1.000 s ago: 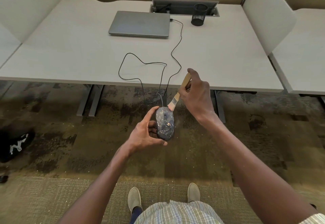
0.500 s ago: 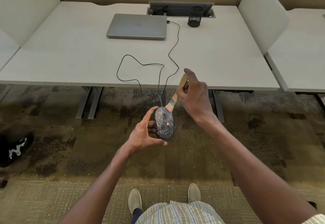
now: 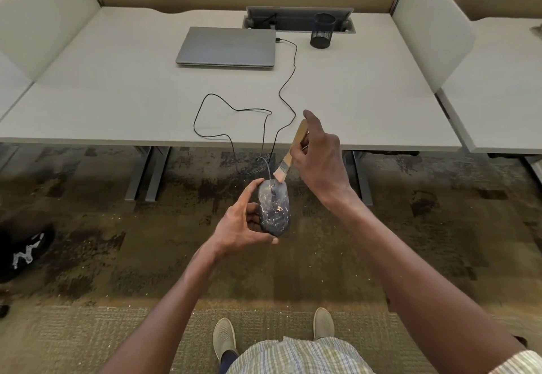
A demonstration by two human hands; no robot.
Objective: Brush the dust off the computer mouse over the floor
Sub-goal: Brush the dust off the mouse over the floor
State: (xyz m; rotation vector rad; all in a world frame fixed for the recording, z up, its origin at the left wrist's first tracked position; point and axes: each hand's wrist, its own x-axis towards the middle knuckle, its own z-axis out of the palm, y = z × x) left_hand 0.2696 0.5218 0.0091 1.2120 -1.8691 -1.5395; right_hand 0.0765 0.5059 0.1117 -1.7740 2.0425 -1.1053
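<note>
A dark mouse (image 3: 274,212) is showing pale dust streaks, and a brush (image 3: 289,157) is showing a tan wooden handle and pinkish-white bristles. The far desk (image 3: 117,103) is looking off-white, the laptop (image 3: 227,46) silver-grey, the cable (image 3: 289,86) black, and the near carpet (image 3: 293,279) mottled olive-brown.

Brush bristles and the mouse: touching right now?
Touching. In the head view the brush bristles meet the front right edge of the mouse with no gap showing, the right hand gripping the handle and the left hand holding the mouse.
</note>
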